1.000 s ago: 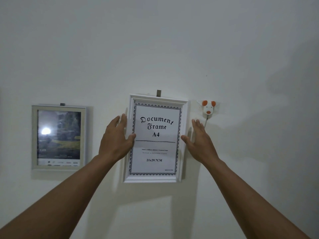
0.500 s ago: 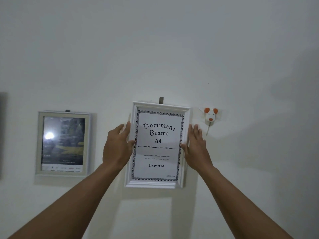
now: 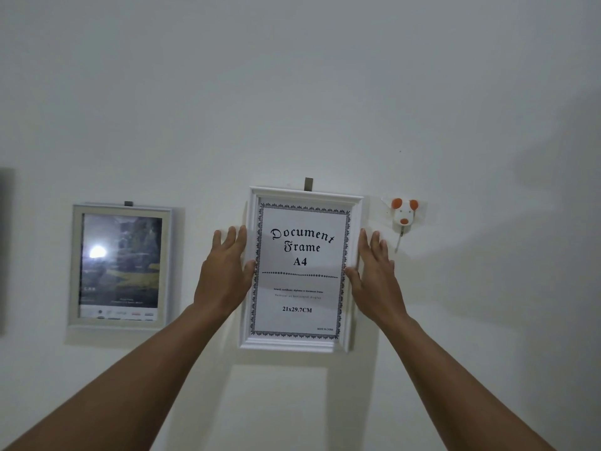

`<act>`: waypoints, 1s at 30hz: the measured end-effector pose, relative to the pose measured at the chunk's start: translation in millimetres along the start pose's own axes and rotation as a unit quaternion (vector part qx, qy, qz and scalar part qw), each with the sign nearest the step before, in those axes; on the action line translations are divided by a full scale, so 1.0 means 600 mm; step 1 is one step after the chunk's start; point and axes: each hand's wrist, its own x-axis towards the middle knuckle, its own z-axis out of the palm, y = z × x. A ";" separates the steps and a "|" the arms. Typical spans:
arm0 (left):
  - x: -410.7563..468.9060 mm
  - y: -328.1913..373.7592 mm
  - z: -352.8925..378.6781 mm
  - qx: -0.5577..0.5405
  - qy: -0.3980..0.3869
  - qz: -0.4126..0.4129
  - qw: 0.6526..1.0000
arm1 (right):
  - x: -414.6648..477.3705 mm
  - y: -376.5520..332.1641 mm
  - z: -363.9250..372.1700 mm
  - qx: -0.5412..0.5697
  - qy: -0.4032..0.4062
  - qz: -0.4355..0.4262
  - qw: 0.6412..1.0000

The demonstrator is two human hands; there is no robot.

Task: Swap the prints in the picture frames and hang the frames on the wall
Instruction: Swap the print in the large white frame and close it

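Observed: white frame (image 3: 292, 344) sits against the wall (image 3: 292, 92) at centre view, its top edge tucked under a grey hook (image 3: 308, 184) at 12 o'clock. It carries the "Document Frame A4" print (image 3: 300, 271).

Left hand (image 3: 224, 275) lies on the 9 o'clock edge and right hand (image 3: 377, 281) on the 3 o'clock edge. The fingers (image 3: 231, 237) of both are straight and flat, the thumbs rest on the front moulding, and neither hand is curled around the frame.

Grey frame (image 3: 75, 265) with a landscape print hangs well apart at 9 o'clock. A mouse-shaped hook (image 3: 404, 213) sits just beside the white frame at 2 o'clock.

Assessment: the step is seating and levelling. The top edge appears to dip slightly toward 3 o'clock, though the lens may cause this. Recommend even pressure from both sides, small corrections, confirming the hanger has caught, then releasing both hands together.
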 end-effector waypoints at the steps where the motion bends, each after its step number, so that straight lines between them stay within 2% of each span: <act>1: 0.000 -0.001 0.000 -0.001 -0.001 0.001 1.000 | 0.000 0.000 0.000 0.003 -0.002 0.000 1.000; 30: 0.000 0.002 -0.005 -0.015 -0.022 -0.007 1.000 | -0.001 -0.011 -0.014 0.032 -0.026 0.020 0.999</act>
